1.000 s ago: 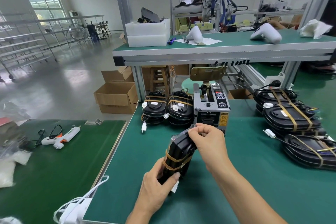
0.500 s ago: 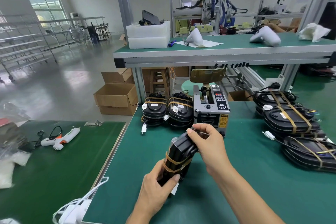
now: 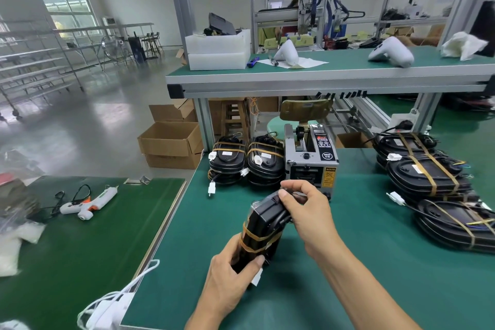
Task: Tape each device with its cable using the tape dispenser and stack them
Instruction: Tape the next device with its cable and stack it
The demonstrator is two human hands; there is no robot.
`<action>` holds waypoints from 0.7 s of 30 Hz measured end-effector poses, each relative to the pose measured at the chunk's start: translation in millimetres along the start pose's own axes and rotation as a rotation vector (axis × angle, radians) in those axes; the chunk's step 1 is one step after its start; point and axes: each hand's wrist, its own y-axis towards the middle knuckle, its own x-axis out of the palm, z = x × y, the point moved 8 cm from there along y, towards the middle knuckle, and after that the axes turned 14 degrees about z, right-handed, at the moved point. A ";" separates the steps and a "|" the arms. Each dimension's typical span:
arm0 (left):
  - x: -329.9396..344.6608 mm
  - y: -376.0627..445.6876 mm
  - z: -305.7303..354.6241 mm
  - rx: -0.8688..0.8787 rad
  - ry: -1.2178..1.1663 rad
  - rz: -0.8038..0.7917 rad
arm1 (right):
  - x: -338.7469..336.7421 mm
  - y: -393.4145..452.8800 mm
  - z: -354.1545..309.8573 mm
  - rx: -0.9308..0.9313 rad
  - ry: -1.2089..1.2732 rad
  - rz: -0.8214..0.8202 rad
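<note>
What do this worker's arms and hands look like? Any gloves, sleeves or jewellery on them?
Both hands are bare: no gloves on the left hand or the right hand. The forearms that show are uncovered too, with no sleeve reaching into view. No watch, wristband or ring can be seen on either. The nails look short and plain. Nothing above the forearms shows in this view.

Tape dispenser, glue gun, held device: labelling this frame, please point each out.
Tape dispenser [image 3: 310, 158]: head view, grey front body.
Glue gun [image 3: 89, 199]: head view, white barrel.
Held device [image 3: 263, 225]: head view, black side above tape bands.
</note>
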 end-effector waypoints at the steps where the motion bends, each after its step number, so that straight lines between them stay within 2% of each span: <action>1: 0.0 -0.1 -0.4 0.000 0.000 -0.001 | -0.7 0.4 -0.3 0.003 -0.002 0.014; 5: 0.1 0.0 -0.9 0.000 -0.005 -0.007 | -4.3 -0.2 -0.2 0.031 0.024 0.050; 21: -1.4 0.9 2.4 0.016 0.001 0.008 | 0.3 -4.8 -7.3 -0.045 -0.078 -0.070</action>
